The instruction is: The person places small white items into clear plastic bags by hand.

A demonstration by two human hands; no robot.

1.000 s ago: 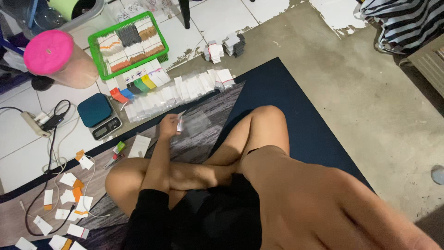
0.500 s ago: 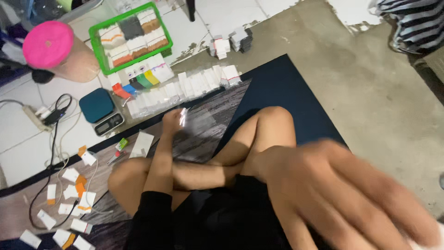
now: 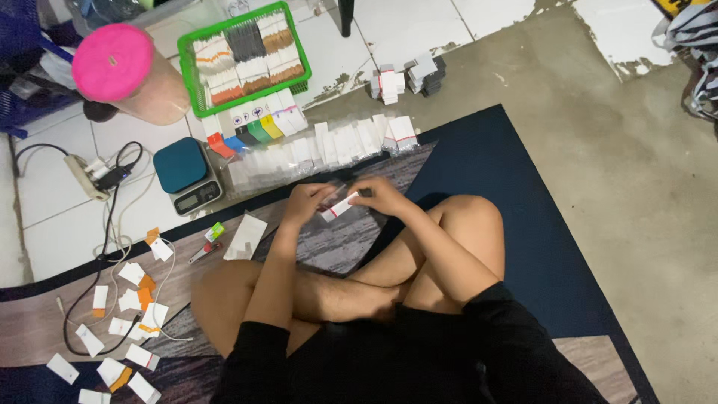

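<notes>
A person sits cross-legged on a dark mat. The left hand and the right hand meet in front of the knees. Both pinch a small white packet with a red stripe, one at each end, fingers curled tight on it. Just past the hands lies a row of clear packets. A small blue scale sits to the left, near a green basket and a pink lid.

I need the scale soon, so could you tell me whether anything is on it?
Empty: the scale's teal platform shows bare, nothing resting on it.
</notes>
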